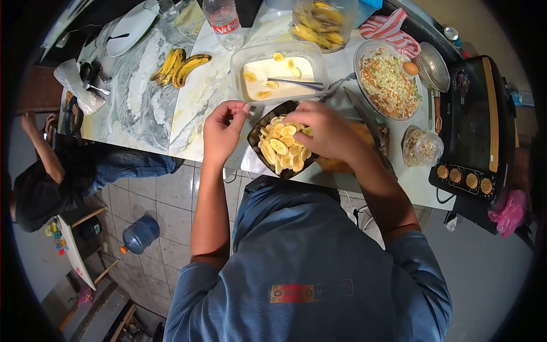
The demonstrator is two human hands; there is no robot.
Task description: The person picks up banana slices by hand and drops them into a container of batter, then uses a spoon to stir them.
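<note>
Right hand [326, 132] sits over the dark square bowl of yellow plantain slices [282, 147], fingers curled down into the pile, apparently pinching a slice but the grip is hidden, cannot tell. Left hand [223, 130] hovers just beside the bowl, fingers narrow, thumb and forefinger nearly meeting, nothing clearly held. The bowl rests at the near edge of the white marble table [142, 108], partly overhanging; a push could tip it to the tiled floor [171, 228]. Clear plastic tub of white batter [279, 71] with a metal utensil [296, 84] sits just behind; dropped slices could splash. Long knife [364, 117] lies near the right wrist, cut risk
</note>
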